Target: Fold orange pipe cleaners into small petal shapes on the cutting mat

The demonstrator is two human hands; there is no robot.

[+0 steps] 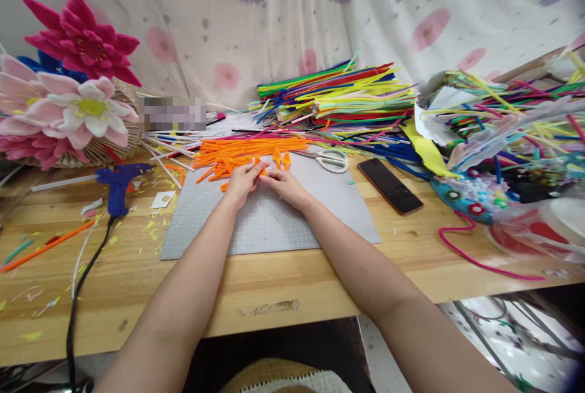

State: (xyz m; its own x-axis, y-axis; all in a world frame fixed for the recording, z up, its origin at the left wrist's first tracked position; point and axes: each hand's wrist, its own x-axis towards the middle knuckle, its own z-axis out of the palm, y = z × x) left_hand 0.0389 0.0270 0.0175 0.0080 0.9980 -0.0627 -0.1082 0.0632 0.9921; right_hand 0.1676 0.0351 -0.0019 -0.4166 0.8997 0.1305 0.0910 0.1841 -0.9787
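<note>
Over the grey cutting mat (260, 228), my left hand (244, 181) and my right hand (286, 186) meet with closed fingers on a small orange pipe cleaner piece (261, 169). Its exact shape is partly covered by my fingertips. Just beyond my right hand lie two small folded orange pipe cleaner shapes (276, 158), side by side on the mat. A pile of loose orange pipe cleaners (247, 146) spreads along the mat's far edge, some of them close to my left hand. White-handled scissors (333, 161) rest to the right of my right hand.
A blue glue gun (117, 186) with a black cord stands at left, near fuzzy flowers (91, 106). Bundles of coloured pipe cleaners (338, 97) are heaped at the back. A black phone (390, 186) lies right of the mat. Further right are a pink strand (484, 259) and a plastic-wrapped tub (543, 228).
</note>
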